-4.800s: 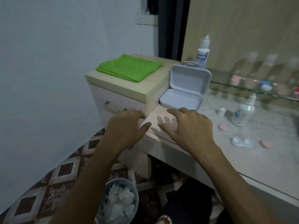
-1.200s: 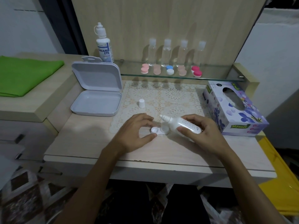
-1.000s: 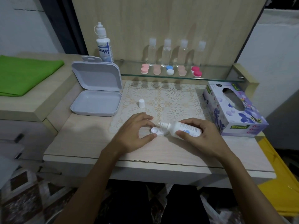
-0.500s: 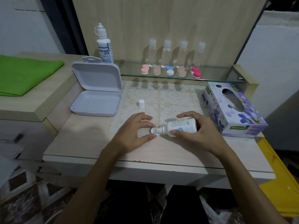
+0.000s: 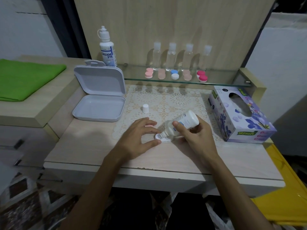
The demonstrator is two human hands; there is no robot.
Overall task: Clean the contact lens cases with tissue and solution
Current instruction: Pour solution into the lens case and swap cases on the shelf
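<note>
A white contact lens case (image 5: 163, 139) lies open on the desk near the front edge of the lace mat (image 5: 167, 103). My left hand (image 5: 138, 138) pinches its left end between thumb and forefinger. My right hand (image 5: 193, 135) grips a small clear solution bottle (image 5: 180, 126), tipped down to the left with its nozzle over the case. The bottle's white cap (image 5: 145, 108) stands on the mat. A pink case lid (image 5: 148, 125) peeks out behind my left fingers. A purple tissue box (image 5: 239, 113) sits at the right.
An open grey plastic box (image 5: 99, 97) sits at the left. The glass shelf (image 5: 182, 80) carries several coloured lens cases and clear bottles, with a large solution bottle (image 5: 107, 47) at its left. A green cloth (image 5: 25, 78) lies on the side cabinet.
My right hand has tipped the bottle more steeply, raising its base up and to the right while the nozzle stays over the case. My left hand has kept its hold on the case.
</note>
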